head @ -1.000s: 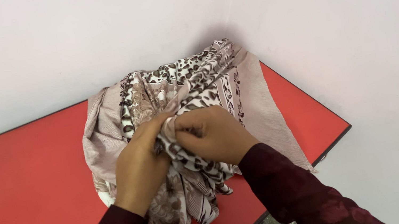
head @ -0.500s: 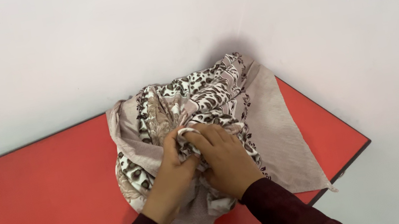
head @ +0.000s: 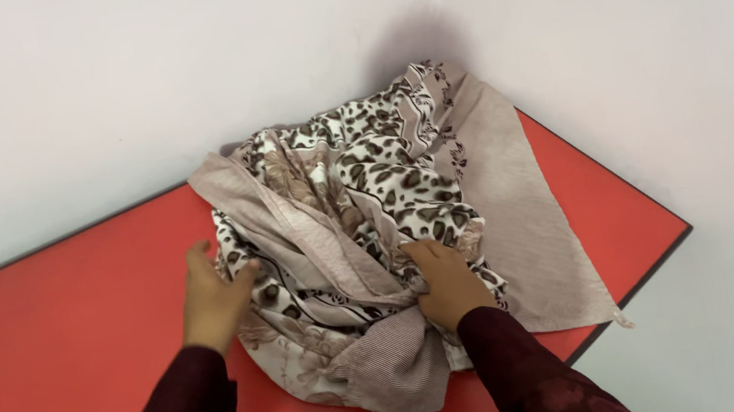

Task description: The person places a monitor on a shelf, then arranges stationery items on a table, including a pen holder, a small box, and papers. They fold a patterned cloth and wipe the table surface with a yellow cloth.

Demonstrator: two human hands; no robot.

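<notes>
A crumpled cloth (head: 365,196) with leopard spots, floral print and beige striped panels lies bunched on the red table (head: 30,332) against the wall. My left hand (head: 213,296) rests with fingers apart on the bundle's left side, pressing the fabric. My right hand (head: 444,282) grips a fold of the cloth at the bundle's lower right. Both arms wear dark maroon sleeves. A flat beige corner of the cloth (head: 531,238) spreads toward the table's right edge.
A white wall (head: 164,61) runs directly behind the table and the cloth leans against it. The table's dark-edged right corner (head: 684,230) is close to the cloth. Pale floor shows beyond the table's right edge.
My hands, which clutched the cloth together at its centre, have moved apart. The left now presses the bundle's left side and the right holds its lower right. The bundle lies lower and wider.
</notes>
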